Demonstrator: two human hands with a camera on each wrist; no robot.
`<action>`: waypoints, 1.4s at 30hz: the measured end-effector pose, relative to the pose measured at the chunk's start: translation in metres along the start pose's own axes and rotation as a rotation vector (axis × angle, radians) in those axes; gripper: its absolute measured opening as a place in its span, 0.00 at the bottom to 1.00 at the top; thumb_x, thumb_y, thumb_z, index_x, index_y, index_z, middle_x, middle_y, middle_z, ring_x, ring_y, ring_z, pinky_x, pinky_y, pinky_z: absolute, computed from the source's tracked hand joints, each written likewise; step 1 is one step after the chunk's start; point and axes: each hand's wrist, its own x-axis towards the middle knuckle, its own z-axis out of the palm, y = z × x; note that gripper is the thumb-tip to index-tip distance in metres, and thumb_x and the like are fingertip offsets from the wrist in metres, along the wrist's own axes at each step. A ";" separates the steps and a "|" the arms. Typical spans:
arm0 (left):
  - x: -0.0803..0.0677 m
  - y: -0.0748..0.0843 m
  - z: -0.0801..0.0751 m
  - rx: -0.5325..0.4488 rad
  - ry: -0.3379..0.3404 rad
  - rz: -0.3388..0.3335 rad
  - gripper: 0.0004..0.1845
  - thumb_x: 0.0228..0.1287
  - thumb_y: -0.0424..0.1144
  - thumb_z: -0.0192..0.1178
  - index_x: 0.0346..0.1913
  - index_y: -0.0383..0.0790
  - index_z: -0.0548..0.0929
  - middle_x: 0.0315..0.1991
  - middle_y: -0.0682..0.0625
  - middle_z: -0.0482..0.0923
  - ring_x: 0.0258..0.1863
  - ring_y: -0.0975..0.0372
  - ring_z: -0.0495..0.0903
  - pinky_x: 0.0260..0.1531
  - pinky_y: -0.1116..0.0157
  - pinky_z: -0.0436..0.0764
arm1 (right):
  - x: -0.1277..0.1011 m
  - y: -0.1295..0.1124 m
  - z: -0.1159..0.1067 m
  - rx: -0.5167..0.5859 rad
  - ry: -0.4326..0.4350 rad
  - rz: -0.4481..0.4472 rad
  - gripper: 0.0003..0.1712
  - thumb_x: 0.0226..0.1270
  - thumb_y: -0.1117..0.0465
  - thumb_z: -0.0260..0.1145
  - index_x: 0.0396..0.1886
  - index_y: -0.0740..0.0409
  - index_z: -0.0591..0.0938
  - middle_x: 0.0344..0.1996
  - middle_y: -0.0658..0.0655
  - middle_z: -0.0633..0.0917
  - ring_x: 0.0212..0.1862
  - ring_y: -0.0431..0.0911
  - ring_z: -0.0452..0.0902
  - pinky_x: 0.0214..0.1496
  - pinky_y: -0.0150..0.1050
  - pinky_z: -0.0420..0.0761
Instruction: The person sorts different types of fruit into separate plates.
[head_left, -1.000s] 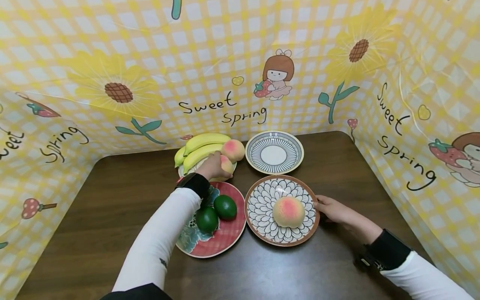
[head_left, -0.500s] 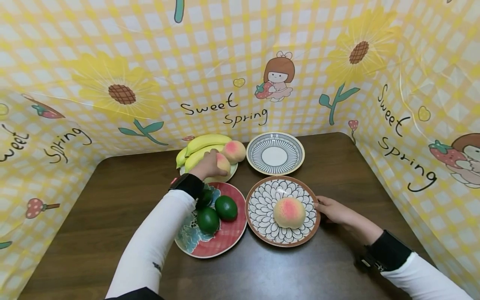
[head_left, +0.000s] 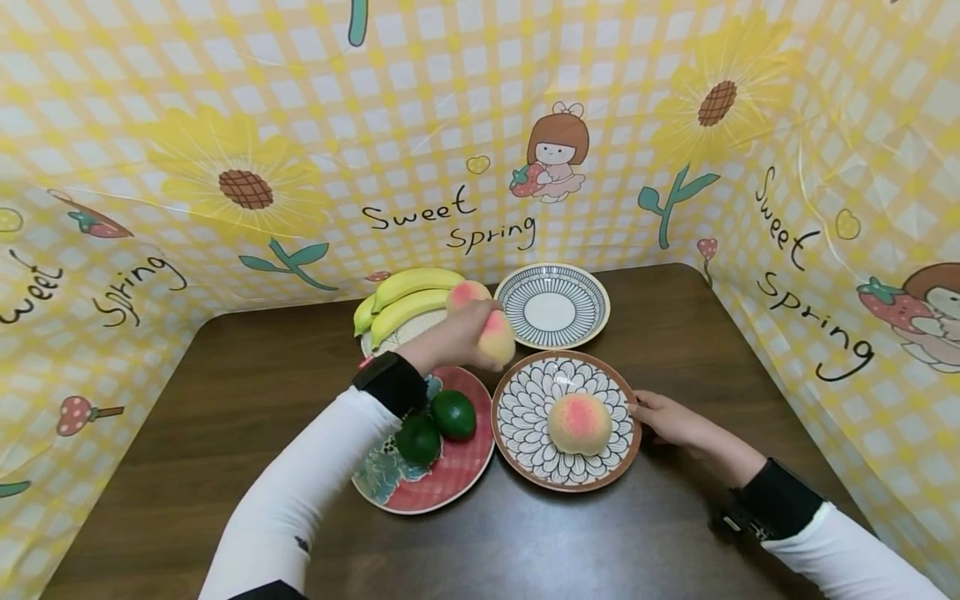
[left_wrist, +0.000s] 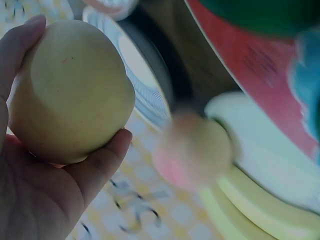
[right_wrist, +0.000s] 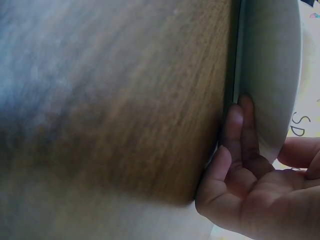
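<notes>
My left hand grips a peach, its fingers and thumb wrapped round the fruit's sides. In the head view this peach hangs between the fruit plate and the brown-rimmed plate. On that flower-patterned plate rests another peach. My right hand holds the plate's right rim, with the thumb at the edge and several fingers tucked under the plate's pale underside. Behind my left hand, a further peach lies beside yellow bananas, partly covered by the hand.
Two green avocado-like fruits lie on a red plate below my left wrist. A striped white plate stands at the back, touching distance from the brown-rimmed one. Patterned cloth walls the dark wooden table.
My left hand has lifted the peach off the fruit plate and carried it to the right. The right hand stays at the brown-rimmed plate's edge.
</notes>
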 end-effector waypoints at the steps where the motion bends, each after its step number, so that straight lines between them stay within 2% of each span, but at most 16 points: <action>1: 0.002 0.006 0.004 0.011 -0.017 0.010 0.51 0.50 0.40 0.78 0.74 0.27 0.62 0.70 0.31 0.70 0.71 0.45 0.71 0.75 0.52 0.69 | 0.000 0.000 0.000 0.002 -0.002 0.001 0.30 0.86 0.59 0.41 0.75 0.77 0.57 0.69 0.79 0.67 0.69 0.69 0.66 0.62 0.65 0.78; 4: 0.011 0.026 0.016 0.038 -0.067 0.033 0.51 0.51 0.40 0.78 0.75 0.31 0.61 0.72 0.34 0.68 0.73 0.47 0.69 0.77 0.54 0.68 | 0.000 0.001 -0.001 0.005 -0.003 0.003 0.30 0.86 0.59 0.41 0.76 0.77 0.56 0.69 0.79 0.66 0.70 0.70 0.66 0.63 0.66 0.78; 7: 0.021 0.043 0.028 0.081 -0.100 0.076 0.50 0.51 0.40 0.78 0.75 0.34 0.63 0.70 0.36 0.69 0.69 0.48 0.72 0.74 0.54 0.72 | -0.001 0.002 -0.001 0.001 0.000 -0.001 0.30 0.86 0.59 0.41 0.75 0.76 0.57 0.69 0.79 0.67 0.69 0.70 0.66 0.62 0.65 0.79; 12: 0.036 0.060 0.047 0.156 -0.134 0.131 0.49 0.51 0.38 0.79 0.76 0.40 0.64 0.67 0.36 0.69 0.63 0.46 0.77 0.66 0.52 0.79 | -0.002 0.002 0.000 0.004 0.004 -0.020 0.29 0.85 0.59 0.42 0.74 0.76 0.59 0.65 0.77 0.71 0.65 0.65 0.70 0.58 0.60 0.81; 16: 0.045 0.064 0.057 0.164 -0.159 0.151 0.46 0.52 0.34 0.77 0.75 0.44 0.67 0.67 0.36 0.67 0.62 0.46 0.78 0.63 0.52 0.81 | -0.001 0.002 0.001 -0.002 0.007 -0.032 0.29 0.85 0.59 0.43 0.74 0.76 0.60 0.64 0.76 0.73 0.63 0.63 0.72 0.57 0.57 0.81; 25: 0.053 0.069 0.066 0.198 -0.224 0.233 0.42 0.54 0.32 0.76 0.73 0.49 0.71 0.71 0.42 0.67 0.68 0.49 0.73 0.70 0.53 0.75 | -0.001 0.004 0.000 0.008 0.014 -0.039 0.27 0.84 0.59 0.45 0.72 0.75 0.62 0.61 0.75 0.74 0.60 0.61 0.73 0.53 0.53 0.81; 29: 0.054 0.072 0.071 0.201 -0.258 0.217 0.44 0.54 0.29 0.75 0.74 0.51 0.71 0.70 0.41 0.67 0.68 0.50 0.72 0.70 0.53 0.74 | 0.000 0.005 0.000 0.015 0.020 -0.044 0.27 0.84 0.59 0.45 0.71 0.75 0.63 0.59 0.73 0.75 0.58 0.59 0.73 0.52 0.50 0.80; 35: 0.056 0.074 0.077 0.204 -0.272 0.217 0.47 0.50 0.24 0.74 0.74 0.52 0.70 0.69 0.42 0.68 0.68 0.51 0.71 0.71 0.54 0.73 | 0.000 0.006 -0.001 0.020 0.022 -0.037 0.26 0.84 0.60 0.44 0.71 0.75 0.64 0.57 0.72 0.75 0.57 0.58 0.72 0.52 0.49 0.79; 42: 0.055 0.072 0.081 0.201 -0.273 0.187 0.49 0.50 0.27 0.75 0.76 0.53 0.66 0.68 0.44 0.69 0.68 0.53 0.72 0.72 0.56 0.73 | 0.000 0.006 -0.001 0.017 0.022 -0.040 0.26 0.85 0.60 0.43 0.71 0.75 0.63 0.57 0.73 0.75 0.57 0.59 0.73 0.52 0.51 0.80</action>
